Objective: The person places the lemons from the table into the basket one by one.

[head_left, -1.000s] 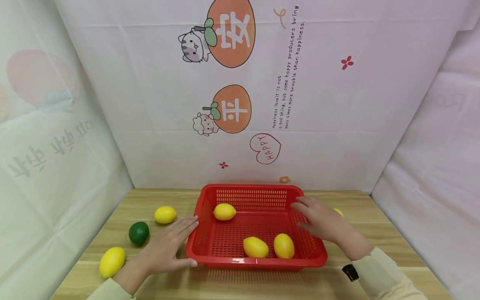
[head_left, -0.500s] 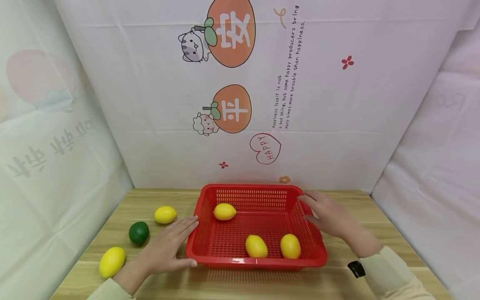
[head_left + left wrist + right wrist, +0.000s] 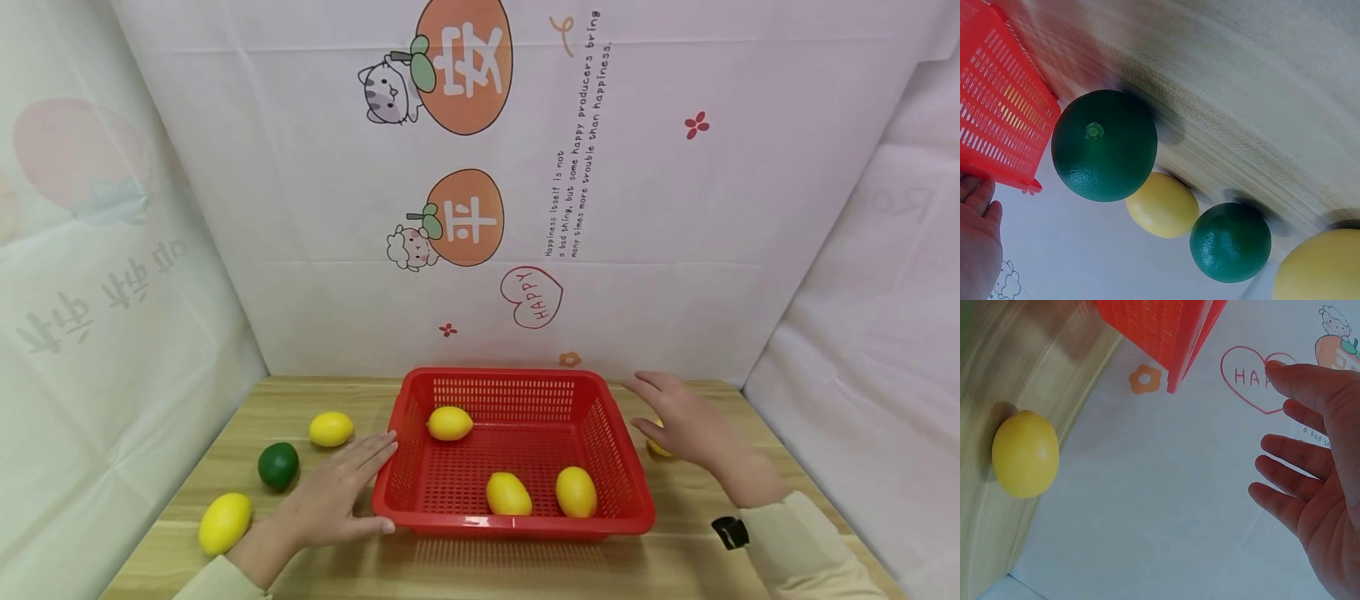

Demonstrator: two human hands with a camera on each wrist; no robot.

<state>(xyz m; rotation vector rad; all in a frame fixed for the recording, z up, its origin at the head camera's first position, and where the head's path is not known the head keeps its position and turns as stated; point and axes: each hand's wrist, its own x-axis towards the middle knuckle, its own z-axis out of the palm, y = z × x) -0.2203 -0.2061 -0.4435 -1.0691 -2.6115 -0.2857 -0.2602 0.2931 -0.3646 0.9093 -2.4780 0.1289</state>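
Swung outward, the spread, empty right hand [image 3: 681, 423] could roll the lemon [image 3: 1025, 454] away by brushing it, while the left hand [image 3: 326, 498], straight-fingered, merely touches the basket [image 3: 502, 524].

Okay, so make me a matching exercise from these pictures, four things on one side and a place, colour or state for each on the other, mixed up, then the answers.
Things:
1. basket
2. left hand
3. right hand
4. printed heart

Descriptions:
A. Clear of the basket, fingers spread
B. On the white cloth at the back
C. Fingers at the basket's left edge
D. Red, with three lemons inside

Right pairs: 1-D, 2-C, 3-A, 4-B.
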